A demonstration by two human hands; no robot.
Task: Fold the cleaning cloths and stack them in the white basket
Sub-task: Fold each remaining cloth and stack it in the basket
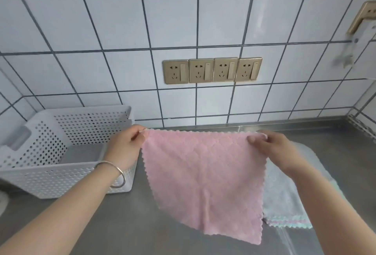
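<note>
A pink cleaning cloth [203,177] hangs spread out above the steel counter. My left hand [125,146] pinches its upper left corner and my right hand [270,148] pinches its upper right corner. The cloth's lower edge droops towards me. Behind it on the right lies a pile of other cloths [284,199], grey on top with pink and mint edges showing below. The white perforated basket [40,179] stands at the left, just beyond my left wrist, and no cloth shows inside it.
The steel counter [126,220] runs to a white tiled wall with a row of gold sockets [211,70]. A gold fitting and a white hanging item [358,36] sit on the wall at upper right. A clear plastic sheet [289,240] lies under the pile.
</note>
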